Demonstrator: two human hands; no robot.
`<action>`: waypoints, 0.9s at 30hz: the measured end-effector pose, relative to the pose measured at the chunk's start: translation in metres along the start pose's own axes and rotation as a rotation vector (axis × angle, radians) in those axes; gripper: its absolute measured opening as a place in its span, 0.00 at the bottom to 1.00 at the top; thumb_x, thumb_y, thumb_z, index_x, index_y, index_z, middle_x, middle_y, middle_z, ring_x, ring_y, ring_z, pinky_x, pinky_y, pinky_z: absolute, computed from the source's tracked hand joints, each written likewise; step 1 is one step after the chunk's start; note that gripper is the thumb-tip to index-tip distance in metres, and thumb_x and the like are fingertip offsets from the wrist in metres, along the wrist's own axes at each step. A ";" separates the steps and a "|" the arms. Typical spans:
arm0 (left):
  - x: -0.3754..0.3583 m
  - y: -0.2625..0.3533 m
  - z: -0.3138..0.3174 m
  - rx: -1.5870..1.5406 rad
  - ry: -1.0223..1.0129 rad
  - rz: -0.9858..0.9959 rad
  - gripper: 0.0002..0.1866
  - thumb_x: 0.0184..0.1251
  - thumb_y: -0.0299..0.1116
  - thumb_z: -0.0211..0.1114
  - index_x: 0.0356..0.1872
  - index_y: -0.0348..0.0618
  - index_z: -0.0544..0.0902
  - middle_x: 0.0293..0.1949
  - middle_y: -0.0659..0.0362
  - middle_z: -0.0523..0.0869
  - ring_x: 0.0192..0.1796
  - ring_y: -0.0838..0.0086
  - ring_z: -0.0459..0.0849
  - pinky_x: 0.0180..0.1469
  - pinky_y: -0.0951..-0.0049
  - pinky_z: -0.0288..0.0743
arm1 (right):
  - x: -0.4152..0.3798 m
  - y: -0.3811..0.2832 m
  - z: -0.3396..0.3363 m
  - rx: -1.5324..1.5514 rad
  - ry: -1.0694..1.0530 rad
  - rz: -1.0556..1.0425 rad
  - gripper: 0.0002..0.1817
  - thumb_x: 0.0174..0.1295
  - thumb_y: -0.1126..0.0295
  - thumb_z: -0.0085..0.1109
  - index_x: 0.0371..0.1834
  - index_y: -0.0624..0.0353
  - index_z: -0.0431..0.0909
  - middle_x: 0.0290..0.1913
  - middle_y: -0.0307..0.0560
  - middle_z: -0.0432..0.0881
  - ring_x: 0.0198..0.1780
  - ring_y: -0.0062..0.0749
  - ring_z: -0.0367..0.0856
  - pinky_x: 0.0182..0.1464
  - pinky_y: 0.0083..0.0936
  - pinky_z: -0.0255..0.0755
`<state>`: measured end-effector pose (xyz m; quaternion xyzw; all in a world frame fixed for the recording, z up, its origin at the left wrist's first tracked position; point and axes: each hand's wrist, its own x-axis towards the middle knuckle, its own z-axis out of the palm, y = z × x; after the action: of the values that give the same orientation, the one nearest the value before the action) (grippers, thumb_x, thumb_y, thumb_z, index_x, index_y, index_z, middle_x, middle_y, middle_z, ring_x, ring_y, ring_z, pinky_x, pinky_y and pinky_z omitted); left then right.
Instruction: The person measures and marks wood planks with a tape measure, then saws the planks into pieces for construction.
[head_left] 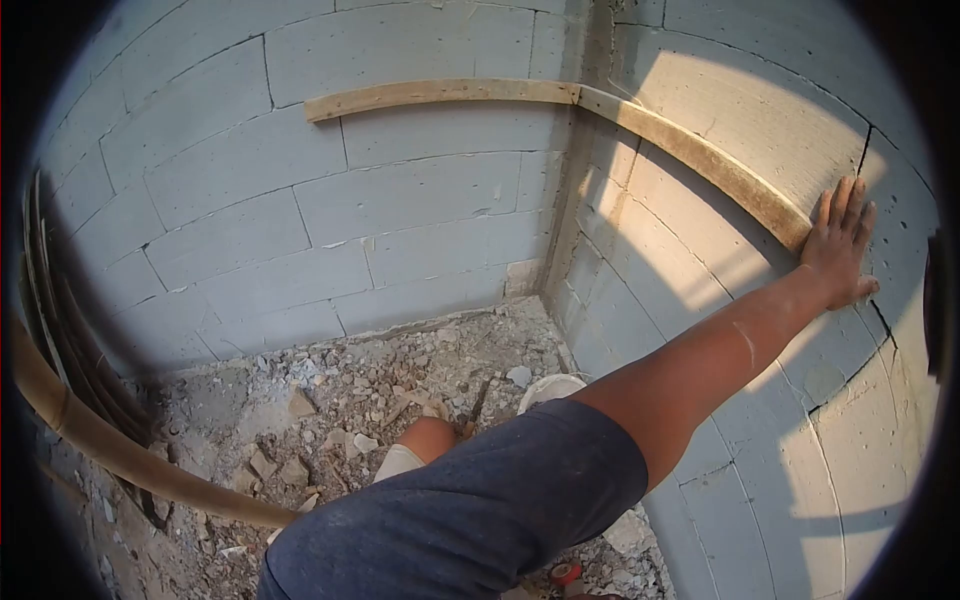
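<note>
My left hand (840,240) lies flat against the right block wall (740,400), its fingers spread and pointing up, with the thumb out to the right. The heel and edge of the hand are beside the lower right end of a wooden strip (700,160) on that wall. A second wooden strip (440,95) runs along the left block wall (430,200), and the two strips meet at the corner. My left arm stretches across the view from a dark sleeve. I cannot make out my right hand.
Broken stones and rubble (300,430) cover the ground. A curved pole (150,465) crosses the lower left, near long dark strips (60,300). A pale round container (550,390) stands near the corner. A small red object (565,573) is at the bottom edge.
</note>
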<state>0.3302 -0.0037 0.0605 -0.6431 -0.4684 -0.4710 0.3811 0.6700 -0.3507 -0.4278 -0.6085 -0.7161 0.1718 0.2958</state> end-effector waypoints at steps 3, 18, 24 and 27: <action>-0.001 0.001 -0.003 -0.018 -0.025 -0.009 0.55 0.70 0.69 0.49 0.81 0.34 0.42 0.80 0.33 0.29 0.81 0.42 0.22 0.79 0.42 0.23 | -0.005 0.000 0.000 0.008 -0.005 0.020 0.31 0.68 0.40 0.51 0.41 0.61 0.86 0.43 0.64 0.84 0.42 0.60 0.80 0.45 0.53 0.73; -0.002 0.000 -0.007 -0.057 -0.050 -0.012 0.54 0.71 0.68 0.48 0.81 0.34 0.41 0.80 0.35 0.30 0.82 0.44 0.22 0.79 0.43 0.22 | -0.005 -0.006 -0.003 0.013 0.053 0.063 0.36 0.66 0.33 0.50 0.42 0.60 0.86 0.42 0.63 0.84 0.43 0.62 0.80 0.46 0.52 0.73; -0.002 0.002 -0.015 -0.052 -0.094 -0.023 0.51 0.74 0.65 0.47 0.81 0.35 0.40 0.81 0.37 0.30 0.82 0.46 0.22 0.80 0.45 0.23 | -0.003 0.003 0.001 0.055 0.067 0.004 0.38 0.64 0.31 0.51 0.42 0.62 0.85 0.40 0.65 0.85 0.42 0.63 0.81 0.47 0.55 0.74; -0.003 0.000 -0.009 0.012 -0.037 -0.009 0.49 0.75 0.64 0.46 0.81 0.35 0.41 0.81 0.38 0.31 0.82 0.46 0.24 0.80 0.45 0.25 | 0.001 -0.018 -0.007 0.086 0.091 0.036 0.36 0.65 0.32 0.52 0.38 0.60 0.85 0.37 0.60 0.85 0.40 0.59 0.81 0.47 0.52 0.74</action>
<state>0.3272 -0.0131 0.0604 -0.6473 -0.4809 -0.4580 0.3740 0.6606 -0.3541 -0.4115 -0.6150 -0.6830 0.1798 0.3505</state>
